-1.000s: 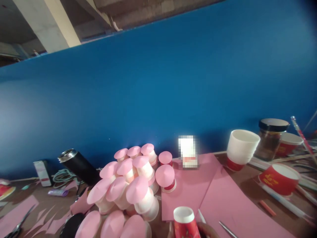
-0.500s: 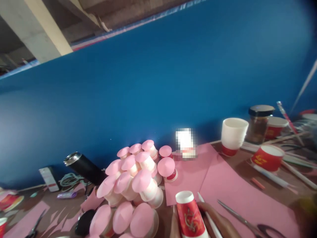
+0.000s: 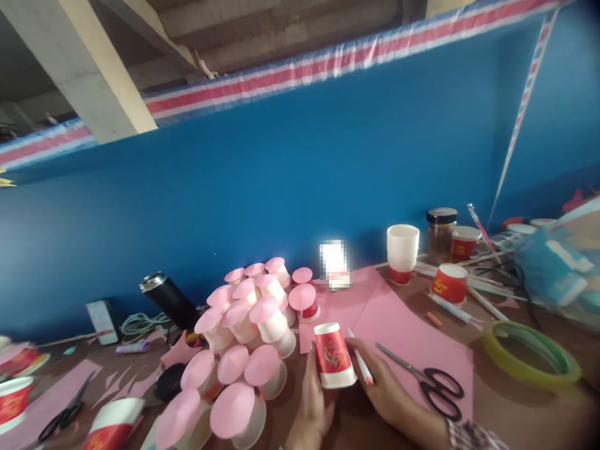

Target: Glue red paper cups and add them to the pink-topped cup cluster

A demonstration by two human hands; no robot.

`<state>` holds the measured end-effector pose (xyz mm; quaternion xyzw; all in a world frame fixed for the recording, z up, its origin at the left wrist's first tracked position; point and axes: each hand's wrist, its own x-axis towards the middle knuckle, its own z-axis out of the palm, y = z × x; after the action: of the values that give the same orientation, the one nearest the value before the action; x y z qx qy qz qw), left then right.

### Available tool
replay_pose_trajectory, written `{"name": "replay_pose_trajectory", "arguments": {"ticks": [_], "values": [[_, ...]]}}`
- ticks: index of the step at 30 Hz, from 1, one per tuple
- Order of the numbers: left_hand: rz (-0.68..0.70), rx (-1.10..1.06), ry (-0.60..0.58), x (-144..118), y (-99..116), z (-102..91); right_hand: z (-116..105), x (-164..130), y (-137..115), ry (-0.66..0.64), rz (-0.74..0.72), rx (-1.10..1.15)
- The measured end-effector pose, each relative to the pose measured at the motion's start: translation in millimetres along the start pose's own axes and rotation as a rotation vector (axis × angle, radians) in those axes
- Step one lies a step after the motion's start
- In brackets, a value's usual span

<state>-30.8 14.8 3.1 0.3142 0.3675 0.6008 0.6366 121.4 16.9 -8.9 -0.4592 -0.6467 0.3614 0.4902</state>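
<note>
A: Item one, what is held?

B: A red paper cup (image 3: 334, 355), upside down with its white base uppermost, is gripped between both hands just above the brown table (image 3: 497, 400). The left hand (image 3: 313, 400) is pressed against its left side; the right hand (image 3: 382, 387) is closed round its right side, and a white pen with a red tip (image 3: 360, 365) is pinched in the same fingers.

A: Item two, what is listed beside it?

B: Black-handled scissors (image 3: 429, 384) are laid on the pink paper sheet (image 3: 412, 340), just right of the right hand. A heap of inverted cups capped with pink cones (image 3: 248, 331) is recorded to the left of the held cup.

A: Further back?

B: A stack of white cups (image 3: 402, 253), a dark-lidded jar (image 3: 441, 234) and a black flask (image 3: 169, 301) are noted along the blue wall (image 3: 281, 187), with a green tape ring (image 3: 532, 353) at far right
</note>
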Motion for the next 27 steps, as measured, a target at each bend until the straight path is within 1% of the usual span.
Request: {"name": "replay_pose_trajectory", "arguments": {"ticks": [2,5,9,14,20,27], "values": [[-0.054,-0.038,0.016,-0.1,4.5,7.7,-0.1,1.1,-1.3,-0.017,-0.012,-0.005],[-0.109,-0.104,-0.009,1.2,8.3,16.8,-0.4,2.4,-1.7,-0.004,-0.036,-0.027],[-0.2,-0.218,-0.044,3.9,7.4,19.1,-0.2,3.3,-0.8,0.018,-0.064,-0.013],[-0.177,-0.247,-0.079,3.9,8.0,19.6,0.2,2.9,-1.6,0.014,-0.1,0.017],[-0.203,-0.267,-0.074,3.0,11.1,23.9,-0.7,2.5,-2.8,0.058,-0.105,-0.054],[-0.201,-0.289,-0.078,5.7,5.4,19.4,-1.7,3.3,-1.0,0.043,-0.108,-0.032]]}}
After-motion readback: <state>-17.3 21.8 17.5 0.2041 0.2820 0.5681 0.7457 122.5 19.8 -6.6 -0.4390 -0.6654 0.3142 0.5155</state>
